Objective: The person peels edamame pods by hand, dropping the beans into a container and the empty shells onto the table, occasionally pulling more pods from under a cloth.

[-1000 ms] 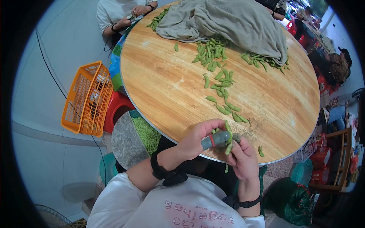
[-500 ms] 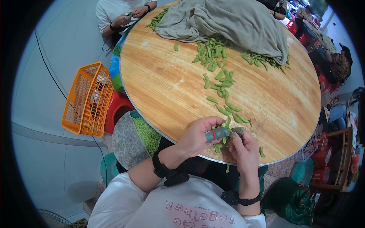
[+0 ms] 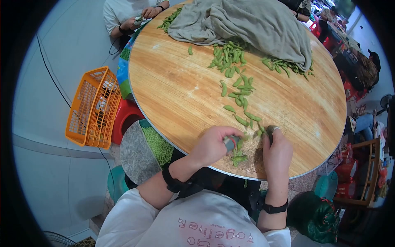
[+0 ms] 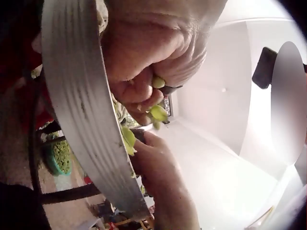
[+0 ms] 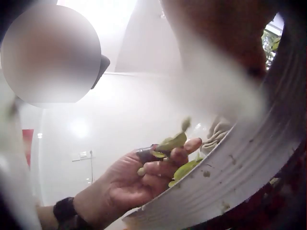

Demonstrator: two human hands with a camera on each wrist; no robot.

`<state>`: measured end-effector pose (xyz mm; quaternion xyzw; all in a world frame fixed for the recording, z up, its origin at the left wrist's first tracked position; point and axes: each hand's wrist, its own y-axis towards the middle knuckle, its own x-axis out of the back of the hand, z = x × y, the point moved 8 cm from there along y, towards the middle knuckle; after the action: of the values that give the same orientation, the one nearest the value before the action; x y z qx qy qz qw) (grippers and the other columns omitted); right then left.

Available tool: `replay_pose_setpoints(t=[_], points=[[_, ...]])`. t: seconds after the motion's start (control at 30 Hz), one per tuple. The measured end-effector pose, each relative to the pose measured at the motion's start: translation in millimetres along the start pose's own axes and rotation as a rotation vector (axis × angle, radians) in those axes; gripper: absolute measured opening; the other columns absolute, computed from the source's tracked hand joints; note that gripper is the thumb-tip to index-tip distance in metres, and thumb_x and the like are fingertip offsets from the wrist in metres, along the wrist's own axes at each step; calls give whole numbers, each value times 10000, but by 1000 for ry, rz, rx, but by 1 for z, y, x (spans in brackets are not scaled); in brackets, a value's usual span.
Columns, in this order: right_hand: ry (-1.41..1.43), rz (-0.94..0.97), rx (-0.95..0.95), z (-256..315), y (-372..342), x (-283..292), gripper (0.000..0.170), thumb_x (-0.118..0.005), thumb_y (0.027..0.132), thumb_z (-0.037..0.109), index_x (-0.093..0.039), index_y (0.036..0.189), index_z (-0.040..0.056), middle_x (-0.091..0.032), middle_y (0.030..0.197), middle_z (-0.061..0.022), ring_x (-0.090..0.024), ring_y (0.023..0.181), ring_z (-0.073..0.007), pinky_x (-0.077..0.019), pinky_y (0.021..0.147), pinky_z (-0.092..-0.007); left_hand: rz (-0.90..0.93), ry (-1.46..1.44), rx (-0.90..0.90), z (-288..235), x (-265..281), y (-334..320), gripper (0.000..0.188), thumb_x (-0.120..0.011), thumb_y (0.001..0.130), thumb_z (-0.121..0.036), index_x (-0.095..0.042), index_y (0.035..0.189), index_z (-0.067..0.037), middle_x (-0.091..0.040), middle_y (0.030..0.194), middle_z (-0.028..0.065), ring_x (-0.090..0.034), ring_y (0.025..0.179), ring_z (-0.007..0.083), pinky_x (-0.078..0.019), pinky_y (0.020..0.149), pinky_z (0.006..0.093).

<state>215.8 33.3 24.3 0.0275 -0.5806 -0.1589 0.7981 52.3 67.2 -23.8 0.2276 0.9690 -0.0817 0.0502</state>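
Observation:
In the head view, the left hand point(image 3: 216, 144), its thumb in a grey cover with a red band, pinches a green pod point(image 3: 242, 138) over the table's near edge. The right wrist view shows this pod point(image 5: 172, 143) between thumb and fingers of the left hand point(image 5: 144, 179), with a pale bean point(image 5: 140, 171) by the curled fingers. To the right, the right hand point(image 3: 278, 152) is lowered to the wooden table point(image 3: 177, 94), its covered fingertips at a green pod point(image 3: 261, 131). Other pods point(image 3: 238, 158) lie between the hands.
A trail of pods point(image 3: 242, 92) leads back to a heap under a grey cloth point(image 3: 247, 24). Left of the table are a container of shelled beans point(image 3: 158, 146), an orange crate point(image 3: 92, 107) and a red stool point(image 3: 125, 117). Another person's hands point(image 3: 142, 18) work at the back left.
The right hand has moved away from the left hand, right and forward to the pods on the table. The left hand has stayed near its place. One or more pods by the right fingertips have shifted.

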Motion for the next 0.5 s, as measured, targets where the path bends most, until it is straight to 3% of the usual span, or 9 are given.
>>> replay_pose_setpoints(t=[0.07,0.13,0.2,0.23,0.27,0.3,0.4,0.5], points=[[136,-56,40,-6,-4,-2,150,-597,813,136,-568,910,25,-565,620,-164,-556,560,-330,-432,511,-394,214,-22,97,-9,-22,-7,188,-472,867,-51,-580,1017,-15,-590,719,-5,-496,607,42,-361,504,160],[272,-112,76,-7,-10,-2,149,-594,822,121,-562,922,15,-570,605,-127,-548,516,-292,-428,494,-365,214,-193,112,1,-18,-7,183,-478,876,-80,-573,1020,-20,-579,721,-1,-490,595,48,-343,480,157],[1075,-45,-97,-20,-14,-15,123,-585,848,112,-560,898,3,-530,595,-8,-487,488,-134,-385,460,-263,212,-362,126,7,-17,-5,181,-483,885,-109,-566,1022,-24,-567,722,4,-484,582,54,-326,457,153],[1076,-45,-97,-13,-16,-6,123,-585,848,112,-560,898,3,-530,595,-8,-487,488,-134,-385,460,-263,236,-686,172,7,-21,-4,191,-491,887,-128,-552,1033,-21,-562,743,14,-474,570,59,-310,441,152],[1246,96,-226,-4,-20,-7,128,-581,859,123,-563,894,1,-506,612,24,-452,513,-82,-359,463,-226,257,-1010,214,5,-25,-4,205,-499,889,-146,-538,1044,-19,-557,763,25,-465,557,64,-294,424,152],[1409,242,-357,5,-26,-13,137,-577,869,135,-566,891,0,-482,629,55,-417,538,-31,-333,466,-189,259,-1007,211,1,-28,-5,205,-499,889,-146,-538,1044,-19,-557,763,25,-465,557,64,-294,424,152],[1264,293,-300,22,-30,-20,128,-561,879,142,-558,917,20,-482,635,42,-396,536,-17,-306,467,-174,146,-936,313,7,-31,-12,198,-490,889,-121,-517,1047,-5,-542,782,32,-444,539,66,-291,429,143],[1342,436,-320,29,-36,-24,146,-511,908,175,-538,873,37,-477,627,37,-393,519,-26,-295,454,-178,182,-758,153,4,-28,-12,182,-503,873,-72,-521,1044,-11,-582,845,48,-465,565,57,-298,444,132]])
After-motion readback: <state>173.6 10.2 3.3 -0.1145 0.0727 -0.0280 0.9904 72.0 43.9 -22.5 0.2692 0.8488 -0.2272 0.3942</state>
